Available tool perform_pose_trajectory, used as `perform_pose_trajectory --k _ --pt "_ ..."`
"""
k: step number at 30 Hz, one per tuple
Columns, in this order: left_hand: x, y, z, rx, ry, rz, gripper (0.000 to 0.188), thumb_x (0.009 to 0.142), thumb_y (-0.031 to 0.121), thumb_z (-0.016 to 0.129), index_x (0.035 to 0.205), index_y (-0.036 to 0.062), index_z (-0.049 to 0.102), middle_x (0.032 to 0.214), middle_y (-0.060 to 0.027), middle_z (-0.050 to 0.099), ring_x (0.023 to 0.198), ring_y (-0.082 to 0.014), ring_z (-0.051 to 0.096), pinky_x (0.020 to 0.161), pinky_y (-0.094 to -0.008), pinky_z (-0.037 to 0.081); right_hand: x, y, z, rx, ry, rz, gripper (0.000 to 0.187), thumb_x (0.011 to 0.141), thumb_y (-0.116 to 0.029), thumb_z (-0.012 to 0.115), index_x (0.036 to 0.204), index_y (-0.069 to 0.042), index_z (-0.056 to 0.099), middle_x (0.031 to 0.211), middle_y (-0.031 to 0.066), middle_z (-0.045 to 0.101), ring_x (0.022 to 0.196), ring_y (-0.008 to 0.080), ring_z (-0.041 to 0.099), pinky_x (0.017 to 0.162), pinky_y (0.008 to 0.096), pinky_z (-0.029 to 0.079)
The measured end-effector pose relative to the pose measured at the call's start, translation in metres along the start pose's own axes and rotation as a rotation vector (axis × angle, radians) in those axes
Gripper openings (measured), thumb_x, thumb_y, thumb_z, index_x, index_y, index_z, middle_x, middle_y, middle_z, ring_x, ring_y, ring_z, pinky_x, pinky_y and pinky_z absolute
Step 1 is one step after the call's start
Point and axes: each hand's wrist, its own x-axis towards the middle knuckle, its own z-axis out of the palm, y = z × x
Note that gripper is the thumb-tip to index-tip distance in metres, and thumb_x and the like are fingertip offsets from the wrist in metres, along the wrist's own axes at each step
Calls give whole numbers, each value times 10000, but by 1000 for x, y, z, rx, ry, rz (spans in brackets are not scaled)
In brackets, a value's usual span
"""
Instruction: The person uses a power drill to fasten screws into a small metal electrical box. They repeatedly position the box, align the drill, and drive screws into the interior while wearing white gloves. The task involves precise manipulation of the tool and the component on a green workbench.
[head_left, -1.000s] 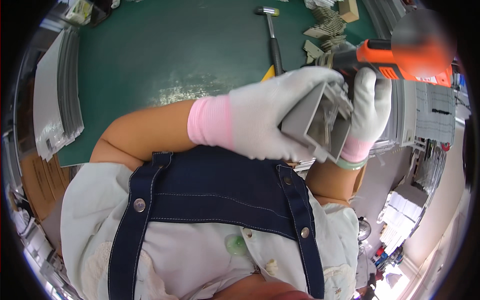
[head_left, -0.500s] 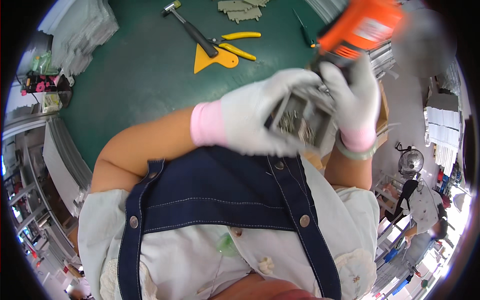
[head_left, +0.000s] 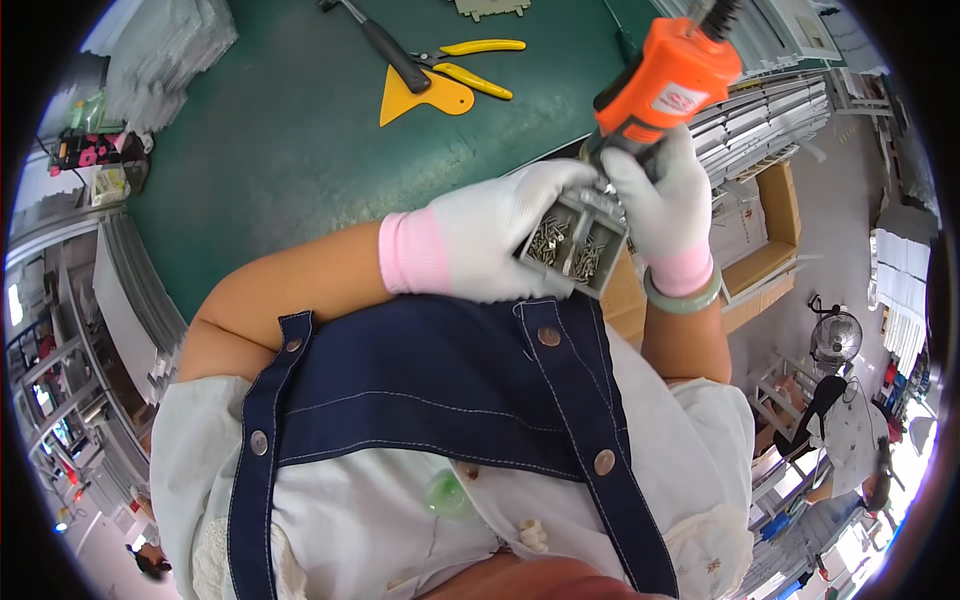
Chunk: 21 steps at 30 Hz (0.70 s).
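Observation:
My left hand [head_left: 497, 238], in a white glove with a pink cuff, is closed around a small grey divided box [head_left: 578, 238]. Loose silver screws [head_left: 588, 258] lie in its compartments. Gloved the same way, my right hand [head_left: 668, 205] grips an orange-and-black electric screwdriver [head_left: 668, 88] just beyond the box, its coiled black cord rising from the top end. The fingertips of both hands come close together at the box's far edge. Silver bits show there, too small to name, and the screwdriver's tip is hidden.
On the green work table [head_left: 290, 180] lie a hammer [head_left: 392, 55], yellow-handled pliers [head_left: 480, 48] and a yellow scraper [head_left: 412, 98]. A cardboard box [head_left: 770, 270] and stacked metal profiles [head_left: 765, 125] are at the right. Another person [head_left: 850, 430] sits beyond a fan [head_left: 835, 335].
My right hand and the screwdriver have shifted left and turned more upright. The screw box, blurred before, now shows sharply in my left hand. The table tools sit slightly higher in view.

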Motion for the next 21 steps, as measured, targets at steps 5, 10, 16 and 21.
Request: perform_pose_trajectory --k 5,10,16,21 --pt "10 -5 4 -76 -78 -282 983 756 128 884 1520 8 278 1347 -225 574 1241 -357 616 1021 -393 511 12 19 6 -73 -31 44 387 898 -209 770 1154 26 599 882 115 725 798 196 717 736 329 555" --pt "3 0 -2 -17 12 -36 970 732 117 894 1504 6 319 1399 -200 547 1296 -322 588 1039 -383 504 11 2 5 13 7 135 397 914 -215 770 1170 30 592 888 107 722 790 159 691 736 310 550" --pt "10 3 -2 -122 -66 -364 954 750 94 889 1511 39 316 1362 -183 587 1260 -298 618 1045 -385 505 11 13 10 51 -77 102 382 933 -158 736 1221 38 579 979 78 720 864 113 667 800 299 550" --pt "9 -7 -3 -109 44 -200 888 759 126 871 1476 16 359 1222 -199 656 1147 -323 674 981 -392 532 13 12 13 36 -77 126 380 926 -169 732 1213 32 584 956 76 720 855 116 672 787 304 550"
